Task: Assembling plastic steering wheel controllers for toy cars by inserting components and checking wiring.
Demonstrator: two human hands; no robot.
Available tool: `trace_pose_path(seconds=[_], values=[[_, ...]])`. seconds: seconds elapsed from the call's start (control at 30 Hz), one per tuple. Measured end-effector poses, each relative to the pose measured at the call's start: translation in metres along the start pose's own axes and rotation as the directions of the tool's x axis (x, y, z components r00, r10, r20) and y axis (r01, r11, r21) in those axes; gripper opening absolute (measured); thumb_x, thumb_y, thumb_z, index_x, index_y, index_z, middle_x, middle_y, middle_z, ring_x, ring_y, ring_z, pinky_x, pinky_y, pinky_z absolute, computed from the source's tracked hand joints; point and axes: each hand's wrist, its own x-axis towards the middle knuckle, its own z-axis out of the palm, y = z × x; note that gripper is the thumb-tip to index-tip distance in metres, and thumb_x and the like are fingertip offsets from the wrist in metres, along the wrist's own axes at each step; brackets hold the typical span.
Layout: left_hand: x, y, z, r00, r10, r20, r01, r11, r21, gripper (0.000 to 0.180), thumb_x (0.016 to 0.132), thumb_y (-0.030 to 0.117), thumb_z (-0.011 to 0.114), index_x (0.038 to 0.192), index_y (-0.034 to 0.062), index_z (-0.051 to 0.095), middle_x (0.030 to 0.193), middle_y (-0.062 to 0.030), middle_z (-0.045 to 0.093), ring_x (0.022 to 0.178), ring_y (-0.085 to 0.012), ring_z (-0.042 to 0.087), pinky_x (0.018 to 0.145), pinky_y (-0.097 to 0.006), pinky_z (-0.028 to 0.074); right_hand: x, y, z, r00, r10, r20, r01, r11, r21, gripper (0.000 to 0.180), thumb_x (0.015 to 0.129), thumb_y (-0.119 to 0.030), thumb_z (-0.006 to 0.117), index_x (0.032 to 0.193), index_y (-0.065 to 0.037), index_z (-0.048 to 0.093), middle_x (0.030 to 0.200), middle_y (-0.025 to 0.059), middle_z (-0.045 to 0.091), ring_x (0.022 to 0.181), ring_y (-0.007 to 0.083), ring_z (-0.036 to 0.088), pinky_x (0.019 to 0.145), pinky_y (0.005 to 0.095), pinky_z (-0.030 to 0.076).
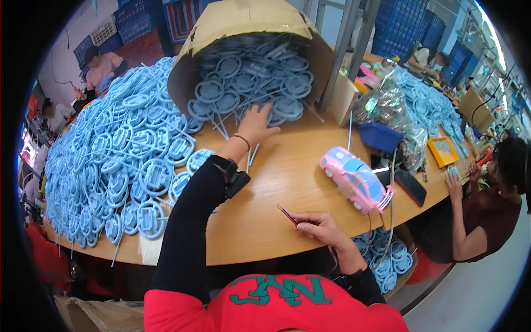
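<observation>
My left hand reaches to the mouth of a tipped cardboard box, its fingers apart and holding nothing that shows. Light blue round plastic parts with thin stems fill the box; whether my fingertips touch them I cannot tell. Closer to me, my right hand is closed above the table. Between its thumb and fingers is a thin red-and-dark pair of wire leads, fine tips pointing up and left. A cable runs down by that wrist.
A large heap of the same blue parts covers the table's left. At right are a pink toy car, a blue bin, a dark phone and a yellow tray. A co-worker sits at the right edge.
</observation>
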Motion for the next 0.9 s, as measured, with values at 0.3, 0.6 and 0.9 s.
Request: trace_pose_path(seconds=[0.3, 0.6, 0.9], values=[[0.029, -0.010, 0.047, 0.995, -0.012, -0.100, 0.038, 0.965, 0.258, 0.088, 0.065, 0.043, 0.076, 0.140, 0.0201, 0.038, 0.131, -0.0238, 0.047, 0.127, -0.0462, 0.037, 0.105, -0.057, 0.027, 0.004, 0.004, -0.006, 1.000, -0.011, -0.003, 0.011, 0.976, 0.219, 0.037, 0.088, -0.003, 0.062, 0.125, -0.003, 0.058, 0.086, 0.0037, 0.064, 0.057, 0.0041, 0.046, 0.048, 0.0178, 0.036], [-0.061, -0.030, 0.000, 0.984, 0.154, 0.085, -0.163, 0.979, 0.119, 0.057, 0.073, 0.017, 0.069, 0.125, 0.0070, 0.050, 0.118, -0.0179, 0.057, 0.113, -0.0356, 0.051, 0.100, -0.044, 0.036, 0.008, 0.006, -0.004, 1.000, -0.028, -0.002, 0.028, 0.988, 0.151, 0.036, 0.087, -0.008, 0.064, 0.124, -0.006, 0.061, 0.083, -0.0007, 0.063, 0.058, 0.0024, 0.046, 0.049, 0.0175, 0.036], [-0.125, 0.028, -0.064, 0.942, 0.325, 0.087, -0.330, 0.942, 0.055, 0.046, 0.077, -0.003, 0.053, 0.118, 0.0153, 0.059, 0.093, -0.0110, 0.064, 0.095, -0.0313, 0.060, 0.089, -0.043, 0.044, 0.006, 0.008, -0.003, 0.993, -0.096, -0.071, 0.105, 0.986, 0.132, 0.039, 0.087, -0.008, 0.065, 0.125, -0.006, 0.060, 0.083, -0.0014, 0.062, 0.056, 0.0020, 0.045, 0.047, 0.0173, 0.034]])
